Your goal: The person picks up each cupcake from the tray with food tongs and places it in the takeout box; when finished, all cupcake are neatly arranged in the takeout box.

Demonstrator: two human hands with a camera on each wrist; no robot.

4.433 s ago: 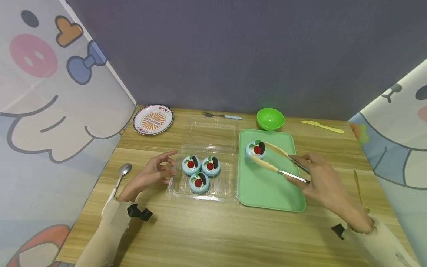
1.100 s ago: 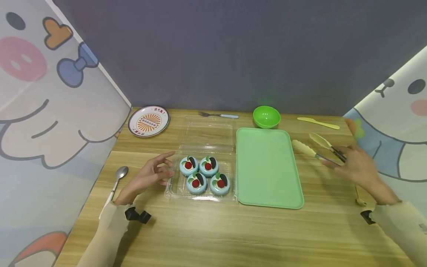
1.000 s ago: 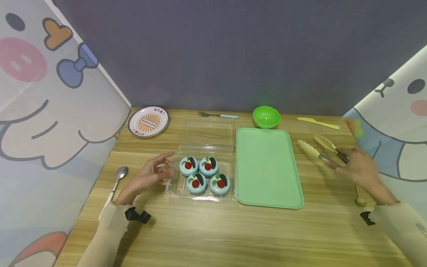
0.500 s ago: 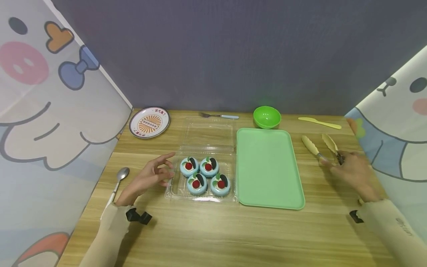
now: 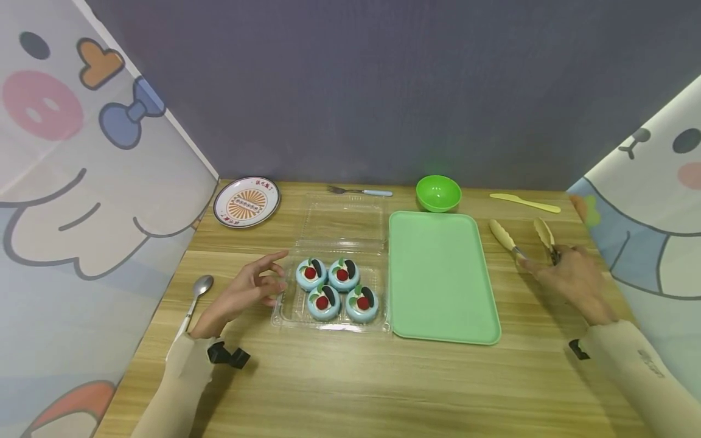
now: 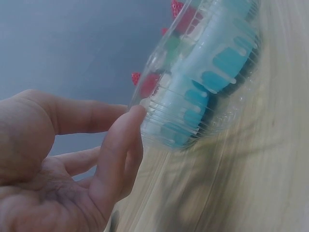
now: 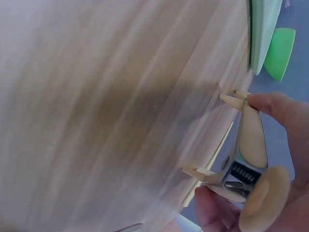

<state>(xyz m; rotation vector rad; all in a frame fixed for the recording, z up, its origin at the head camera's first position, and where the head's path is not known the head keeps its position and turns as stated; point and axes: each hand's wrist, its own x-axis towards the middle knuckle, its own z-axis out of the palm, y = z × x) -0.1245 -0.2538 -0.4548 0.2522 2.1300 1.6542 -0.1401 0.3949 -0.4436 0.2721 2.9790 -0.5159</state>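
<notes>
My left hand (image 5: 246,291) is at the left edge of an open clear plastic box (image 5: 378,292); in the left wrist view its thumb and finger pinch the rim. Inside sit several light-blue cakes, each topped with a red berry, green leaf and dark biscuit. One cake (image 5: 362,303) occupies the front right, and another cake (image 6: 181,113) shows through the ribbed wall. Right of the green tray (image 5: 445,277), my right hand (image 5: 572,277) holds cream-tipped tongs (image 7: 251,133) by their sides. The tongs' tips are spread apart, pointing away from me, low over the wooden table.
A patterned plate (image 5: 246,202), a fork (image 5: 358,191), a green bowl (image 5: 438,193) and a yellow knife (image 5: 526,202) line the back. A spoon (image 5: 201,286) lies left of my left hand. The box lid (image 5: 345,219) is folded back.
The cake that the tongs gripped over the green tray now sits in the box's front right. My right hand has carried the tongs rightward and lowered them. The left hand stays put.
</notes>
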